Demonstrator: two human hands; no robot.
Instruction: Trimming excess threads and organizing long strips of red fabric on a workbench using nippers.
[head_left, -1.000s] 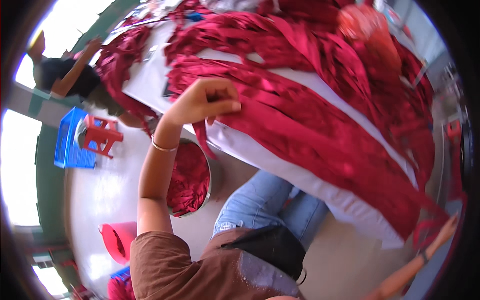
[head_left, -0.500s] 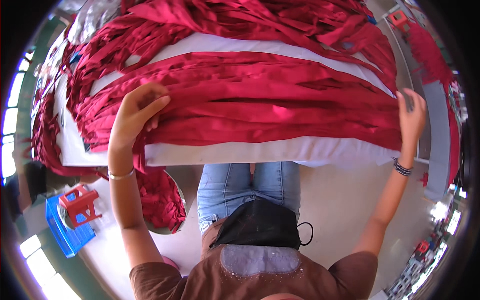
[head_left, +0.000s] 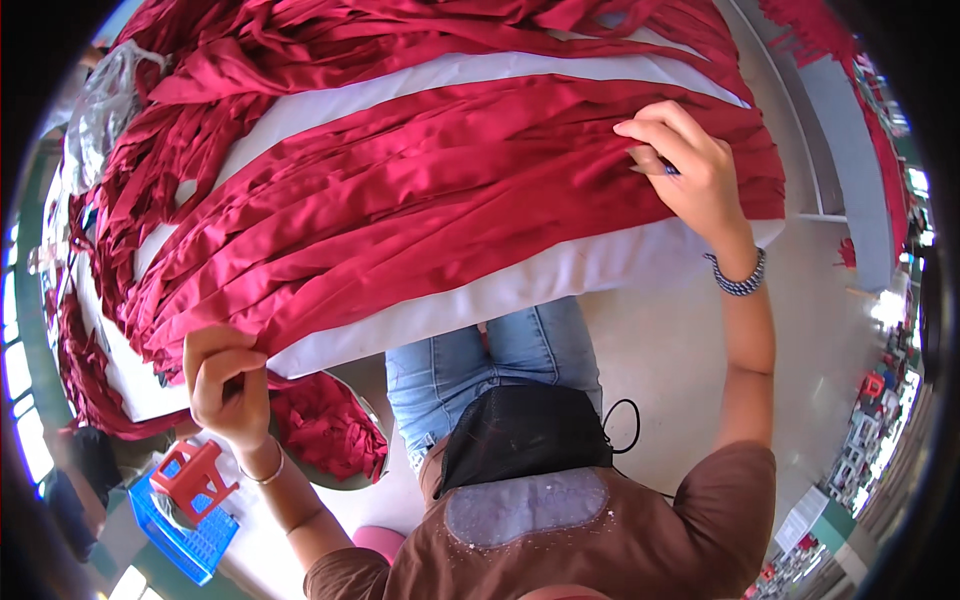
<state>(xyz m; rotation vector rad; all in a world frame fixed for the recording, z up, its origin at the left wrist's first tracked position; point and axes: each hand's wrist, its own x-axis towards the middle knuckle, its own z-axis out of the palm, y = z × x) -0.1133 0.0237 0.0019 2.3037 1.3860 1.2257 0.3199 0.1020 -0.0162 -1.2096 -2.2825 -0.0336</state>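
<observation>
Long, layered strips of red cloth (head_left: 450,190) lie lengthwise over the white-covered table (head_left: 480,295) in front of me. At the near left edge of the cloth my left hand (head_left: 228,388) is closed, its fingertips pinching the cloth's border. Farther off, toward the right end, my right hand (head_left: 688,170) has thumb and fingers drawn together on the upper layer. A small dark and silvery thing shows among the right fingers, too small to name.
More red cloth (head_left: 400,30) is heaped along the table's far side. Clear plastic (head_left: 105,115) lies at the far left. Below left are a bin (head_left: 375,480) of red cloth, a red stool (head_left: 195,480) and a blue crate (head_left: 190,545). A grey surface (head_left: 850,150) stands at the right.
My left hand has come down and nearer along the cloth's left edge. My right hand has moved from the right end inward over the cloth. The view has turned somewhat.
</observation>
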